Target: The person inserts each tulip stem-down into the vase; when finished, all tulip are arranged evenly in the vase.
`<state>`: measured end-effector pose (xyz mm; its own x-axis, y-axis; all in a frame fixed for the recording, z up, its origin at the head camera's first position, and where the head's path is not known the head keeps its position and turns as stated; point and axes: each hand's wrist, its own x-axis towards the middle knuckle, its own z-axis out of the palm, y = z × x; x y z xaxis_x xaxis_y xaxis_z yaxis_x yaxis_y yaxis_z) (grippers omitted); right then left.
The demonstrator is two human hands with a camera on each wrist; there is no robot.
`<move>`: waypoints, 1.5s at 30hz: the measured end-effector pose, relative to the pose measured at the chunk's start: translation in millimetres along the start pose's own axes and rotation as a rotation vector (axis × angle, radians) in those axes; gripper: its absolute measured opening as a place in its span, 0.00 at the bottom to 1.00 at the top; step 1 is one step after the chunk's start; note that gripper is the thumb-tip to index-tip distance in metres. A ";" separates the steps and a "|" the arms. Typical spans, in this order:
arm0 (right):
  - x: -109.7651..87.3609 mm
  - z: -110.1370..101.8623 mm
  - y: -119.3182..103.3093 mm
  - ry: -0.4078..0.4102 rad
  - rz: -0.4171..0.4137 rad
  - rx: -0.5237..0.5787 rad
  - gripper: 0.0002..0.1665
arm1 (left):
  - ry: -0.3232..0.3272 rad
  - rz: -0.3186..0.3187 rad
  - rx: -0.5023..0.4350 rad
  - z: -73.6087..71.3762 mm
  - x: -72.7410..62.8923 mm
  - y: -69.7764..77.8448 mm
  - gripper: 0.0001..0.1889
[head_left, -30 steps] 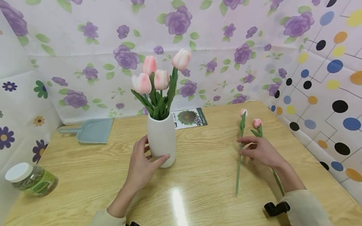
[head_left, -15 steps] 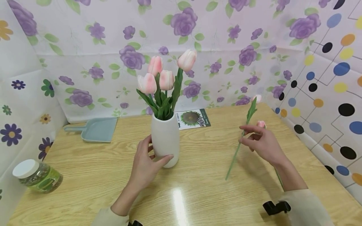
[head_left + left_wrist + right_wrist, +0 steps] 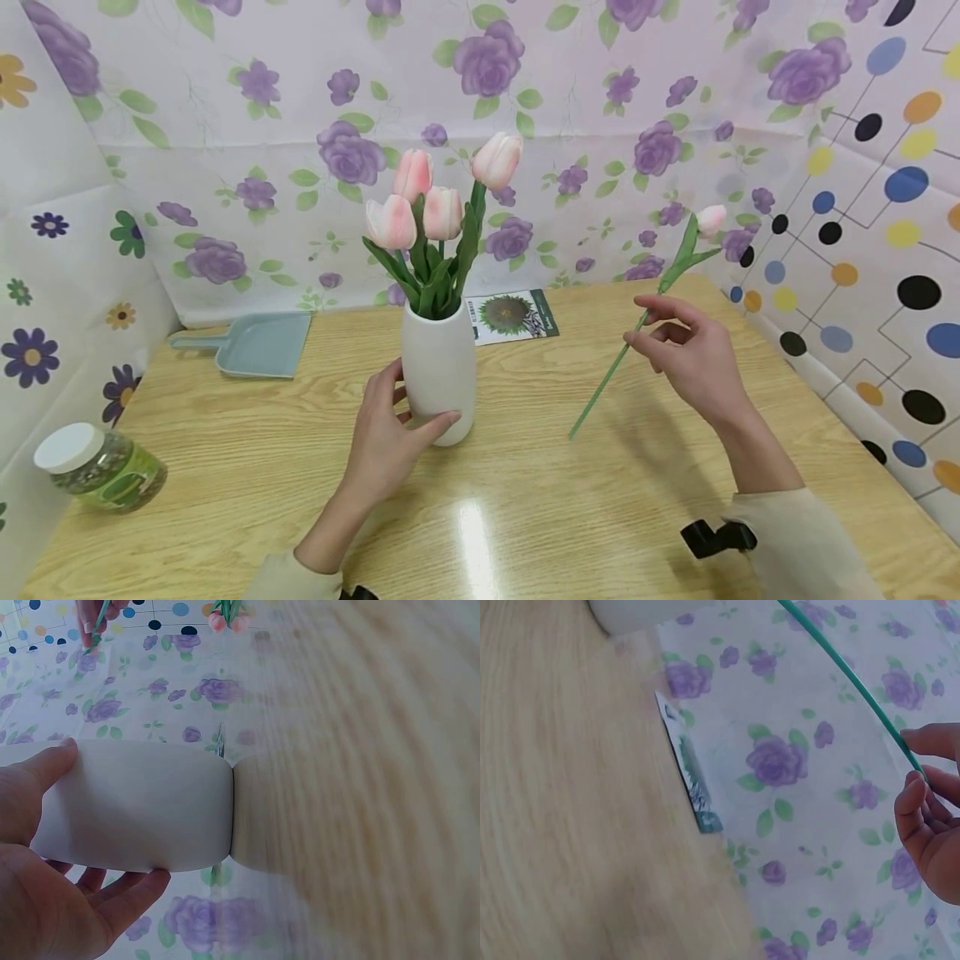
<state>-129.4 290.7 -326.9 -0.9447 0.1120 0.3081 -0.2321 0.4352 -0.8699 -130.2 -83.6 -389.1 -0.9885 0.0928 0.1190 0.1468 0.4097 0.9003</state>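
Observation:
A white vase [image 3: 438, 367] stands upright on the table, holding several pink tulips [image 3: 442, 214] with green leaves. Low on its side, my left hand [image 3: 386, 442] grips it, thumb in front and fingers behind; the left wrist view shows the vase wall [image 3: 150, 806] between them. To the right, my right hand [image 3: 693, 354] pinches the stem of a single pink tulip [image 3: 711, 220] between thumb and fingers. That tulip is tilted, bloom up to the right and stem end down toward the vase. Its green stem [image 3: 847, 671] also crosses the right wrist view.
Behind the vase lies a printed card [image 3: 513, 316]. A blue-grey dustpan [image 3: 258, 344] sits at the back left, and a white-lidded jar [image 3: 105, 467] lies tipped at the left. Another pink tulip [image 3: 229, 619] shows in the left wrist view. Patterned sheets [image 3: 585, 83] enclose the table.
My right hand has raised the tulip off the table and tilted it, its stem end swinging left toward the vase. My left hand keeps its grip on the vase.

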 end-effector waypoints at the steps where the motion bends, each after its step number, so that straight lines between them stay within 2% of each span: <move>1: 0.8 1.1 -2.7 0.011 -0.010 -0.001 0.26 | 0.001 0.001 0.001 -0.1 0.0 0.0 0.51; 11: 10.8 6.8 -27.2 0.103 -0.097 0.011 0.26 | 0.002 -0.001 0.008 -2.1 -1.3 0.0 0.51; 18: 18.0 14.7 -46.0 0.197 -0.147 -0.003 0.26 | 0.006 -0.001 0.011 -3.2 -1.8 0.1 0.51; 32: 26.5 31.4 -83.9 0.396 -0.314 0.111 0.25 | 0.009 0.000 0.001 0.5 0.6 1.8 0.50; 39: 32.7 42.6 -102.2 0.448 -0.422 0.167 0.24 | 0.006 0.005 -0.003 -1.0 0.3 0.7 0.50; 45: 38.5 48.8 -109.4 0.459 -0.517 0.184 0.24 | 0.004 0.013 -0.017 -0.8 0.2 -2.0 0.50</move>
<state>-151.7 203.8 -238.7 -0.5198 0.3149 0.7942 -0.6973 0.3807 -0.6073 -130.8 -85.2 -390.5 -0.9867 0.0945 0.1323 0.1591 0.3931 0.9056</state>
